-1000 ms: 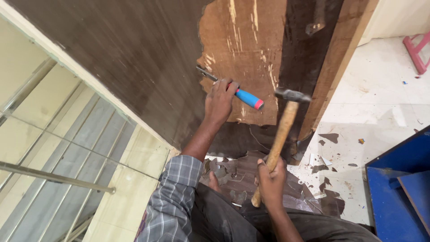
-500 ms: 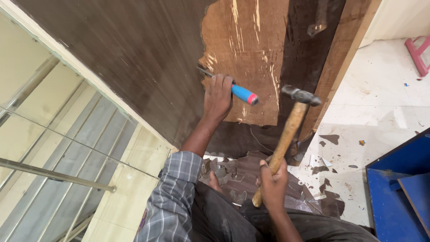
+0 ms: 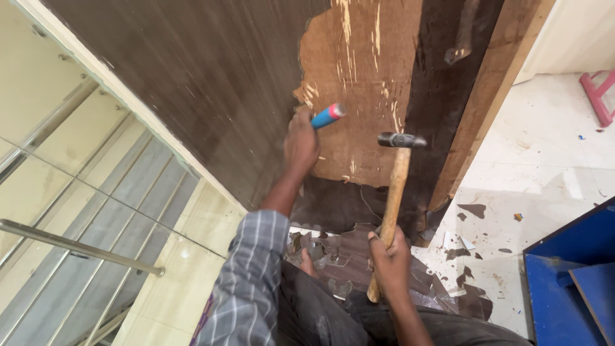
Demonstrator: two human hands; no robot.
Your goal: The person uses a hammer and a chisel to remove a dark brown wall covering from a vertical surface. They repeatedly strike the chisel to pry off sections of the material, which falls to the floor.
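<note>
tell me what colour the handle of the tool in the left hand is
Blue with a red end cap, gripped by the left hand; the head view, the only one, shows it.

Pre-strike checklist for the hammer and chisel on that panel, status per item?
1. Right hand gripping hammer handle: ok.
2. Left hand gripping blue-handled chisel: ok.
3. Chisel tip seated under the dark laminate: cannot tell, hidden by the hand.
4. Hammer head lined up with chisel end: not ok, it sits off to the side.
5. Footing free of laminate scraps: not ok, pieces lie around the foot.
</note>
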